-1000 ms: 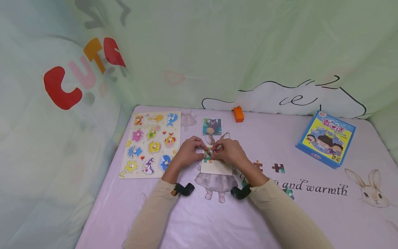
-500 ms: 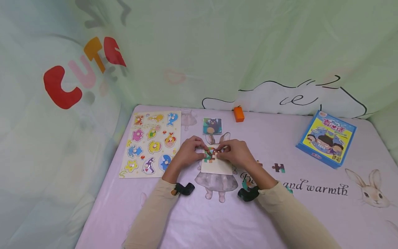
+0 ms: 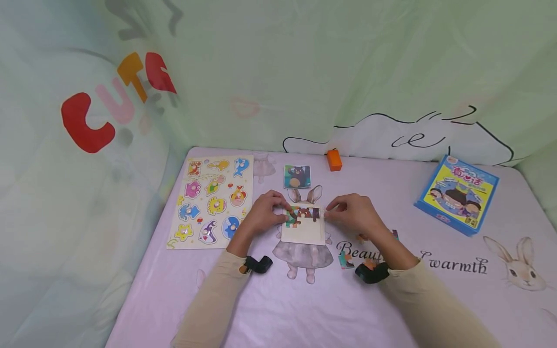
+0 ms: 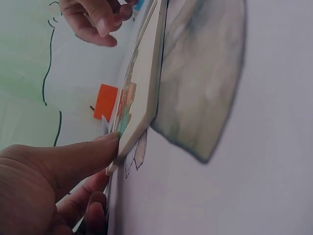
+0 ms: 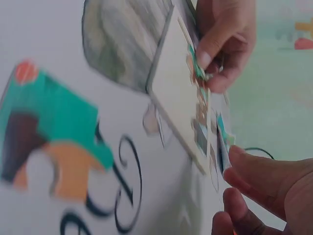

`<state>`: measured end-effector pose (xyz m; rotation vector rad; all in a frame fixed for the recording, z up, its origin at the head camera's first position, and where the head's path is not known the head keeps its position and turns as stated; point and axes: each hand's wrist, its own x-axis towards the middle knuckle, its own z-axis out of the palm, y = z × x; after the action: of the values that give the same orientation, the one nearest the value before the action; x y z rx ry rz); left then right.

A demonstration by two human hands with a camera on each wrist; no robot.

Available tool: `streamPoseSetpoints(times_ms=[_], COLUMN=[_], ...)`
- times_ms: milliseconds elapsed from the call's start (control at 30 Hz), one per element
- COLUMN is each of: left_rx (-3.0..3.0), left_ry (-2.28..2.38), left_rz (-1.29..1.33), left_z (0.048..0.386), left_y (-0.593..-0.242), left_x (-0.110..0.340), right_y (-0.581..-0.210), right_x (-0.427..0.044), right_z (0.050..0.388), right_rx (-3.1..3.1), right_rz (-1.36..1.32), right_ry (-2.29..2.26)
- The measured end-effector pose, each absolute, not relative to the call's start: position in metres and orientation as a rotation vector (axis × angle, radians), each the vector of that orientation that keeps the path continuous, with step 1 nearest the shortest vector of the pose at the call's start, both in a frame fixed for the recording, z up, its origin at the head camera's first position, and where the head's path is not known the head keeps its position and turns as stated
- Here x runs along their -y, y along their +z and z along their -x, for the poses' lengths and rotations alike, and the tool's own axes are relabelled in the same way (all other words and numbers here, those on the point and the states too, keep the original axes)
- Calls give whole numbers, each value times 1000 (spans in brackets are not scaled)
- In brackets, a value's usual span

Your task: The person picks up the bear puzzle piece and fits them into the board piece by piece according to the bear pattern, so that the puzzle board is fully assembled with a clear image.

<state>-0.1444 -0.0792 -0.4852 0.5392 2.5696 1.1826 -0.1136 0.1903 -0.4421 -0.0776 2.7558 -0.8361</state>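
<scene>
A small wooden puzzle tray [image 3: 303,235] lies in the middle of the cloth. Bear-picture pieces [image 3: 303,213] fill its upper part, and the lower part is bare wood. My left hand [image 3: 264,212] grips the tray's left edge, with the thumb [image 4: 95,152] on top in the left wrist view. Just off the tray's right edge hovers my right hand [image 3: 354,212], its fingers loosely bent around nothing. A loose jigsaw piece [image 3: 345,260] lies to the right of the tray. It looks large and blurred in the right wrist view, where the jigsaw piece [image 5: 63,110] is teal, brown and orange.
Further loose pieces lie partly hidden under my right forearm. Behind the tray is a bear picture card [image 3: 297,177], with an orange block [image 3: 334,160] to its right. A sea-animal peg board [image 3: 209,203] lies at left, and a blue game box [image 3: 457,195] at right.
My right hand has drawn away to the right from the tray, leaving a purple piece in the upper right of the picture. The left hand stays on the left edge.
</scene>
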Motion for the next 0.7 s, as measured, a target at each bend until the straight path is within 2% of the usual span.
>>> streamPoseSetpoints(times_ms=[333,700], left_rx=[-2583,-2588], left_ry=[1172,1156], left_rz=[-576,-616], left_z=[144,144], left_y=[-483,-483], left_x=[80,81], right_y=[-434,-438], right_x=[-223,-249], right_z=[106,97], right_rx=[-2728,-2658], right_rz=[123,55], right_ry=[-771,-709])
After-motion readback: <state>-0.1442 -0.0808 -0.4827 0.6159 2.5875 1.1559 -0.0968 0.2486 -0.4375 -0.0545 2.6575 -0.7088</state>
